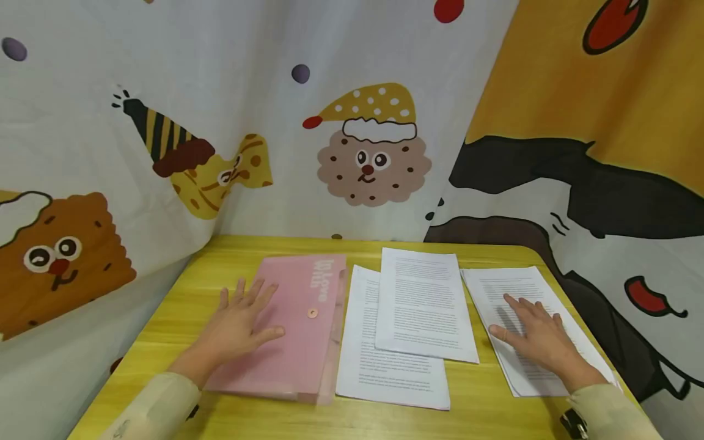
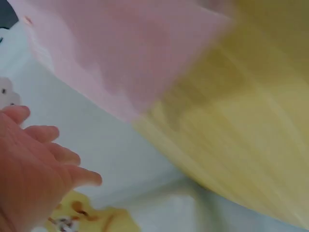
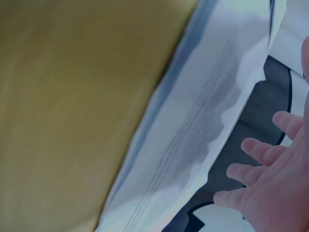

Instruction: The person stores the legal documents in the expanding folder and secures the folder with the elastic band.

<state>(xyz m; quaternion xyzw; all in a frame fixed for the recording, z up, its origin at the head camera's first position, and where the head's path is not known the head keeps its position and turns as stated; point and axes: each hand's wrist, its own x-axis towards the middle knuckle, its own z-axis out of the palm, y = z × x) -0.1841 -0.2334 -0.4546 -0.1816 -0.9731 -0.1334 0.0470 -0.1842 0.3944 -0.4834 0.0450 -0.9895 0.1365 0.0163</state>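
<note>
A pink file folder (image 1: pixel 291 360) with white lettering and a round button lies on the left of the table. Over its left side my left hand (image 1: pixel 233 324) is spread, fingers straight; the left wrist view shows this hand (image 2: pixel 38 169) apart from the folder (image 2: pixel 125 48). At the right lies a stack of printed sheets (image 1: pixel 495 275), with my right hand (image 1: pixel 541 336) above it, fingers spread and holding nothing. Its shadow falls on the sheets (image 3: pixel 193 125) in the right wrist view. Between the hands, one printed stack (image 1: pixel 423 299) overlaps another stack (image 1: pixel 390 382).
Everything lies on a yellow wood-grain table (image 1: pixel 275 421). Behind it hangs a white curtain (image 1: pixel 247 49) printed with cartoon figures, reaching down past the table's sides. A dark band (image 1: pixel 574 421) sits on the right wrist.
</note>
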